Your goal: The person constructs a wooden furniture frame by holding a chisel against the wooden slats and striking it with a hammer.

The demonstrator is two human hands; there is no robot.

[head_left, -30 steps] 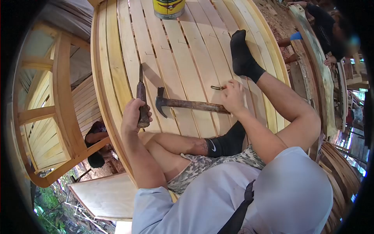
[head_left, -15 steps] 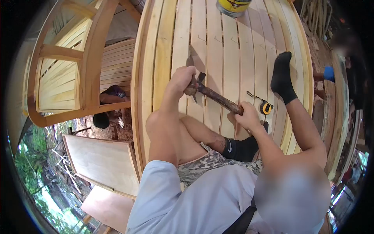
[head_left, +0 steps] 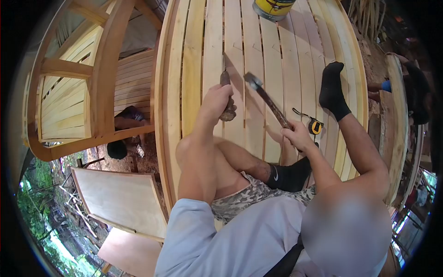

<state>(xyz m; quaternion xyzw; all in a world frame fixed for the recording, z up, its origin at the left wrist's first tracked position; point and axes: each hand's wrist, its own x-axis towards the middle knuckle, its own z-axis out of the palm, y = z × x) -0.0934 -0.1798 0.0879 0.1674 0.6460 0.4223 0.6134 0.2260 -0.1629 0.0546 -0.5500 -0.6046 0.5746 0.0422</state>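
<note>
My left hand (head_left: 218,102) is wrapped round the dark handle of a chisel (head_left: 224,79), whose thin blade points away from me over the slatted wooden surface (head_left: 272,60). In my right hand (head_left: 297,136) is the end of a hammer's (head_left: 270,101) wooden handle. The hammer is tilted toward the upper left, its slightly blurred head apart from the chisel. Just right of my right hand lies a yellow and black tape measure (head_left: 315,127) with a dark strap. Pencil-like marks show on several slats.
A yellow can (head_left: 273,9) stands at the far end of the slats. My black-socked foot (head_left: 333,90) rests at the right. Wooden frames (head_left: 106,69) and a crouching person (head_left: 127,120) are at the left. Another person (head_left: 417,92) is at the far right, beside rough planks (head_left: 398,129).
My right hand has let go of the tape measure and taken the hammer, now raised away from the chisel. The view has shifted, and my left hand still holds the chisel.
</note>
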